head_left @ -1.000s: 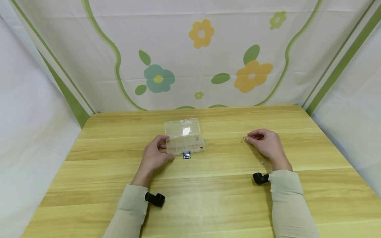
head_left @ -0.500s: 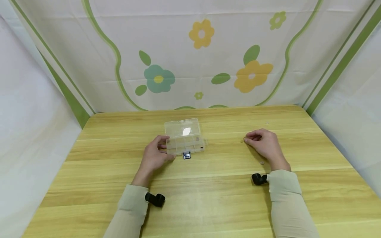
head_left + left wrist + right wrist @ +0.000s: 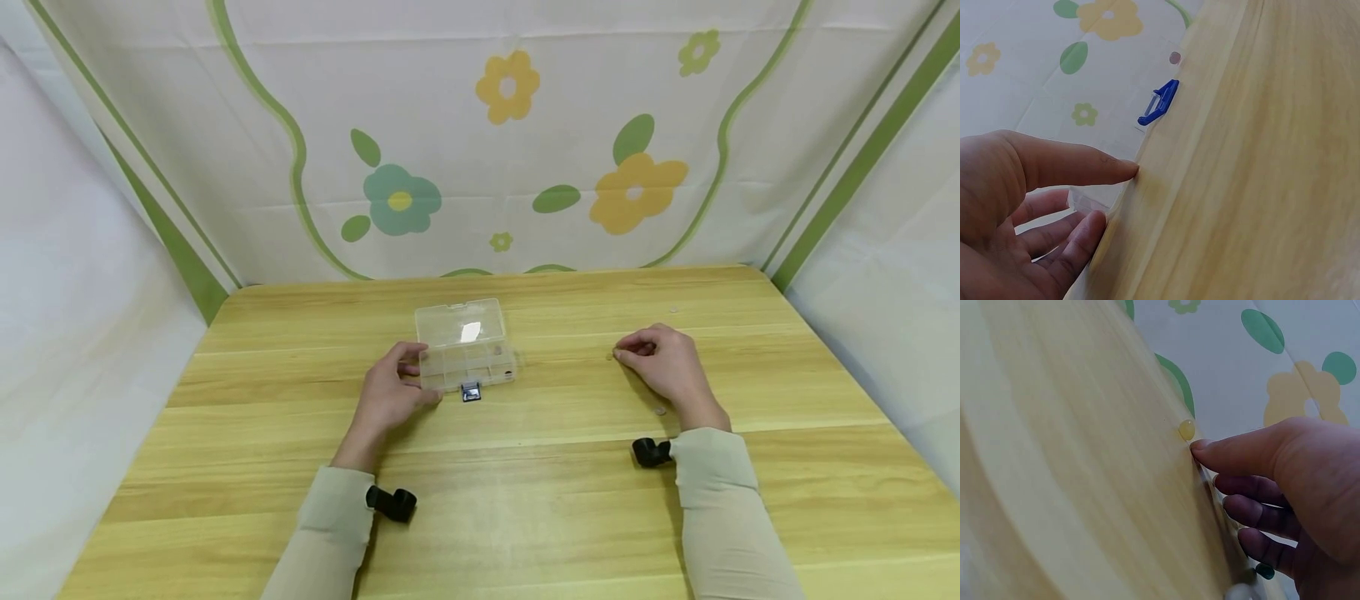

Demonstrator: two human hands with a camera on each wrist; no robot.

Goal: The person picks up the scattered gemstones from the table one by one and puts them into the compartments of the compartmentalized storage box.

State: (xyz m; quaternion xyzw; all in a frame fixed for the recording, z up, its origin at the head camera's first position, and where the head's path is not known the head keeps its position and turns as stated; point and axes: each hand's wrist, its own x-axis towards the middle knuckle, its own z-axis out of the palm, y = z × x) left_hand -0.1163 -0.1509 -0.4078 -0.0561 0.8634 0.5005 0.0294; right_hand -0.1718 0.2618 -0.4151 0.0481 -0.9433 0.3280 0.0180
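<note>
Yellow bead [image 3: 1187, 430], one: on the table [image 3: 525, 517], just beyond the thumb tip of the right hand [image 3: 666, 360]; contact uncertain.

Right hand: thumb and forefinger tips brought together, other fingers bent behind. Whether a second piece is pinched cannot be told.

Change, past second: a golden edge, plain at these fingertips a second ago, is now mostly covered; hand and forearm have shifted slightly leftward. Bearing on the work, as judged: fine fingertip handling; no sign of a fresh piece reaching the box.

Dark green bead [image 3: 1265, 570], one: beside the bent fingers.

Clear pieces, two: one [image 3: 660, 411] near the right wrist, one [image 3: 673, 310] toward the table's far edge.

Clear compartment box [image 3: 453, 384], one: well to the left of the yellow bead, lid [image 3: 442, 323] raised at the back, blue latch [image 3: 1161, 103] at the front; position unchanged. Contents seen: reddish bead [image 3: 497, 351]; dark bead [image 3: 508, 373].

Left hand [image 3: 388, 392]: gripping the box's left end, thumb at the front, fingers round the side; unchanged.

Backdrop: flowered cloth [image 3: 450, 108], behind the table.
</note>
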